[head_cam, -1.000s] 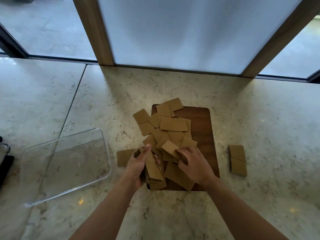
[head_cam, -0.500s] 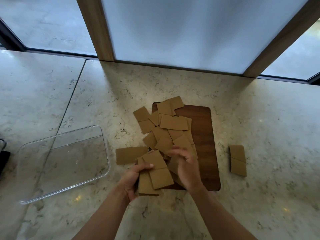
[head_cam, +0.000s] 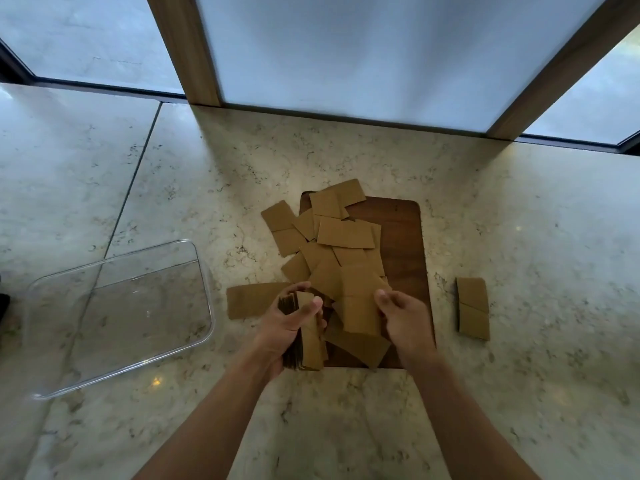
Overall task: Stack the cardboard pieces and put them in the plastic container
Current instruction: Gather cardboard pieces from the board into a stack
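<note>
Left hand [head_cam: 289,323] grips a cardboard stack [head_cam: 306,336]; right hand [head_cam: 403,318] apparently pinches one piece [head_cam: 358,311].

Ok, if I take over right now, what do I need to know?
Left hand: gripping the stack of cardboard pieces gathered so far.
Right hand: fingers on a loose piece on the pile; grip unclear.
Plastic container: on the left, nothing in it yet.
Left to do: the pile on the wooden board, one long piece beside the stack, two pieces far right. Then put the stack in the container.
</note>
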Tool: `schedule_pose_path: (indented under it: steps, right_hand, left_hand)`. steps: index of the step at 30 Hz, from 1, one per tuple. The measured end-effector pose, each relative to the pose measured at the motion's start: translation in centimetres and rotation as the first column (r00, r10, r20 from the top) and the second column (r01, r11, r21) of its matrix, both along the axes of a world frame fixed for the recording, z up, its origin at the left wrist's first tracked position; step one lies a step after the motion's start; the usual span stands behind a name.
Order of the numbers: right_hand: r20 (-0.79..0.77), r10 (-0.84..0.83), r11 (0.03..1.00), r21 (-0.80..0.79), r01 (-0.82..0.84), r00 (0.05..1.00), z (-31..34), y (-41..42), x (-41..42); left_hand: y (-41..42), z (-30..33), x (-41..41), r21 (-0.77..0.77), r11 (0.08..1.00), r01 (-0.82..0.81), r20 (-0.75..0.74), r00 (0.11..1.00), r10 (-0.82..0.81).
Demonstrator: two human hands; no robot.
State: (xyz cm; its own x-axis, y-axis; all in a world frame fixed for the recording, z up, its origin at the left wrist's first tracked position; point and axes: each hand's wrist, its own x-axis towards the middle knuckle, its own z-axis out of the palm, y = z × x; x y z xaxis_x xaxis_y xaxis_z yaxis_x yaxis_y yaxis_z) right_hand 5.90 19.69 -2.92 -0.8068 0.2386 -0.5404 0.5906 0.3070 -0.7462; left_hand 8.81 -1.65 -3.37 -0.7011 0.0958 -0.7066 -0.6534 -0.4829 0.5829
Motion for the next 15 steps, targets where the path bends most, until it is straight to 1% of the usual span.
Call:
schedule_pose_path:
  steps: [2, 3, 4, 6, 7, 9, 10, 11, 12, 13, 14, 15]
  right_hand:
    - [0.056, 0.186, 0.982, -0.048, -0.184, 0.981, -0.3, -2.0, 1.9]
    - [0.052, 0.228, 0.973, -0.053, -0.226, 0.972, -0.7, -2.7, 2.7]
    - [0.032, 0.217, 0.976, -0.036, -0.216, 0.976, -1.1, -3.0, 3.1]
    - [0.004, 0.139, 0.990, 0.022, -0.139, 0.990, -1.3, -2.6, 3.1]
    - [0.021, 0.144, 0.990, 0.013, -0.144, 0.989, -1.3, -2.4, 2.9]
    - [0.059, 0.200, 0.978, -0.066, -0.196, 0.978, -1.0, -2.6, 2.8]
    - [0.051, 0.191, 0.981, -0.050, -0.189, 0.980, -1.0, -3.0, 3.0]
    - [0.027, 0.140, 0.990, 0.028, -0.141, 0.990, -1.1, -3.3, 3.0]
    - [-0.002, 0.043, 0.986, 0.160, -0.042, 0.999, -1.2, -3.4, 2.8]
    - [-0.023, -0.075, 0.958, 0.275, 0.078, 0.997, -1.1, -3.2, 2.4]
    - [-0.007, -0.161, 0.926, 0.344, 0.153, 0.987, -0.9, -2.9, 2.0]
    - [0.064, -0.195, 0.906, 0.393, 0.154, 0.979, -0.8, -2.6, 1.6]
  left_hand:
    - [0.7, 0.1, 0.0, -0.058, 0.997, 0.051, 0.031, 0.998, -0.049]
    - [0.8, 0.0, 0.1, -0.062, 0.996, 0.057, 0.048, 0.997, -0.054]
    - [0.9, -0.1, 0.1, -0.067, 0.996, 0.053, 0.061, 0.997, -0.049]
    - [0.4, -0.5, 0.3, -0.091, 0.995, 0.038, 0.095, 0.995, -0.030]
    - [0.1, -0.6, 0.5, -0.096, 0.995, 0.039, 0.111, 0.993, -0.029]
    - [-0.1, -0.8, 1.1, -0.115, 0.992, 0.053, 0.133, 0.990, -0.038]
    - [-0.1, -0.9, 1.4, -0.120, 0.992, 0.046, 0.137, 0.990, -0.029]
    - [0.0, -0.8, 1.7, -0.111, 0.993, 0.028, 0.137, 0.991, -0.013]
    - [-0.1, -0.8, 1.9, -0.082, 0.997, 0.006, 0.137, 0.991, 0.005]
    - [-0.2, -0.8, 2.2, -0.029, 0.999, -0.017, 0.132, 0.991, 0.021]
    - [-0.4, -0.9, 2.4, 0.039, 0.998, -0.038, 0.119, 0.992, 0.033]
    - [-0.6, -0.9, 2.6, 0.104, 0.993, -0.049, 0.108, 0.993, 0.038]
